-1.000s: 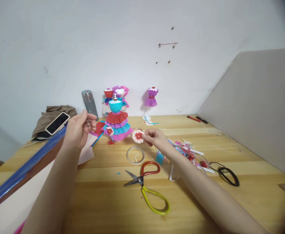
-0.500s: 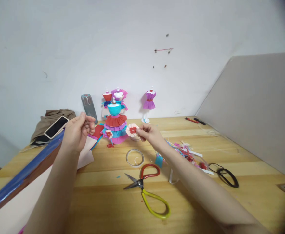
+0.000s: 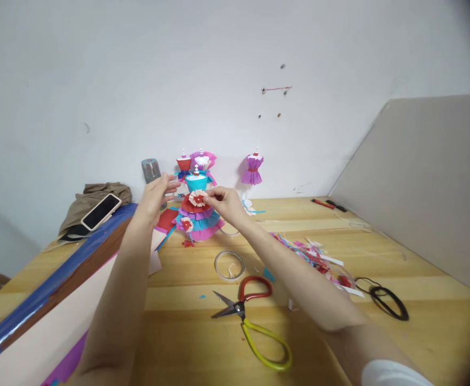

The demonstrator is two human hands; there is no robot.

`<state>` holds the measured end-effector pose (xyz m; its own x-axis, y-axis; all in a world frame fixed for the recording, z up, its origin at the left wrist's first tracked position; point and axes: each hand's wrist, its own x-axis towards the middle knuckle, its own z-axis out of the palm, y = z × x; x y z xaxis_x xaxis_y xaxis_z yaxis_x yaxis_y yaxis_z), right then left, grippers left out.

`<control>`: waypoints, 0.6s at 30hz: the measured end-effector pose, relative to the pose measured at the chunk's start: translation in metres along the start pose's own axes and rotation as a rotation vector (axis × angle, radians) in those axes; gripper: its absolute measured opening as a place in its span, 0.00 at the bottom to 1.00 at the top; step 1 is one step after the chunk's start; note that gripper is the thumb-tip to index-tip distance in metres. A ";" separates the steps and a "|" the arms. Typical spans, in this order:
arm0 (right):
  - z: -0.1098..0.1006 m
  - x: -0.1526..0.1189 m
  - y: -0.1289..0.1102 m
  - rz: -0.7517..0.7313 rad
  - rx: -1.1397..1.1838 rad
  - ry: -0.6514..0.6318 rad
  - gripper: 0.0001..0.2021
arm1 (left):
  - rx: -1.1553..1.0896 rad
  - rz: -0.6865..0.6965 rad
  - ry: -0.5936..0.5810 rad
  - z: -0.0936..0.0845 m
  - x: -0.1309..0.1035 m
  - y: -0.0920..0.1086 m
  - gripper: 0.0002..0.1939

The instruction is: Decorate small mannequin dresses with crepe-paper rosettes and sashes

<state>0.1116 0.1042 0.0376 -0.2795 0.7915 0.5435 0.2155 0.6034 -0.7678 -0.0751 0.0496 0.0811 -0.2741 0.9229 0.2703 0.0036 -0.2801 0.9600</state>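
Note:
Between the thumb and fingers of my right hand (image 3: 225, 205) is a cream paper flower (image 3: 198, 198) with a red centre. It is held in front of the red tier of a small dress form (image 3: 196, 183), whose paper dress has a turquoise top and ruffled tiers. Whether the flower touches the dress I cannot tell. Beside the form's left side is my left hand (image 3: 159, 195), fingers apart with nothing seen in them. A second cream and red flower (image 3: 186, 224) sits low on the skirt, above a small red piece (image 3: 187, 243).
Scissors (image 3: 238, 309) lie spread on the wooden table, near a tape ring (image 3: 229, 265). Paper scraps (image 3: 315, 257) and a black cord (image 3: 387, 303) are to the right. More dress forms (image 3: 253, 170) stand by the wall. A phone (image 3: 101, 212) and paper sheets (image 3: 69, 321) are left.
My right hand has brought the flower left and up to the dress front. My left hand has moved right towards the dress form, and its fingers have opened out. The view has shifted slightly.

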 end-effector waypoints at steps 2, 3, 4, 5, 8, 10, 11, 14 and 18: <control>-0.001 0.003 -0.003 -0.031 -0.053 0.012 0.09 | -0.002 -0.008 -0.046 0.005 0.006 -0.010 0.27; -0.002 0.005 -0.004 -0.042 -0.074 0.012 0.10 | -0.017 -0.020 -0.060 0.008 0.009 -0.014 0.29; -0.002 0.007 -0.005 -0.052 -0.088 0.008 0.10 | -0.040 -0.038 -0.079 0.011 0.012 -0.018 0.30; -0.003 0.008 -0.006 -0.061 -0.092 -0.001 0.10 | -0.067 -0.051 -0.095 0.014 0.014 -0.021 0.32; -0.004 0.009 -0.003 -0.070 -0.047 -0.027 0.10 | -0.144 -0.052 -0.151 0.021 0.019 -0.027 0.36; -0.004 0.008 0.001 -0.059 -0.005 -0.028 0.10 | -0.173 -0.046 -0.177 0.024 0.019 -0.029 0.38; -0.005 0.008 0.004 -0.047 0.010 -0.025 0.10 | -0.179 -0.044 -0.183 0.025 0.019 -0.030 0.39; -0.006 0.008 0.014 -0.001 0.025 -0.012 0.11 | -0.177 -0.054 -0.199 0.027 0.018 -0.034 0.41; -0.006 0.010 0.021 0.011 0.033 -0.041 0.11 | -0.140 -0.072 -0.193 0.027 0.021 -0.039 0.39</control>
<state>0.1189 0.1253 0.0287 -0.3156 0.7931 0.5210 0.1876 0.5904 -0.7850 -0.0551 0.0866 0.0516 -0.0801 0.9714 0.2236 -0.1463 -0.2334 0.9613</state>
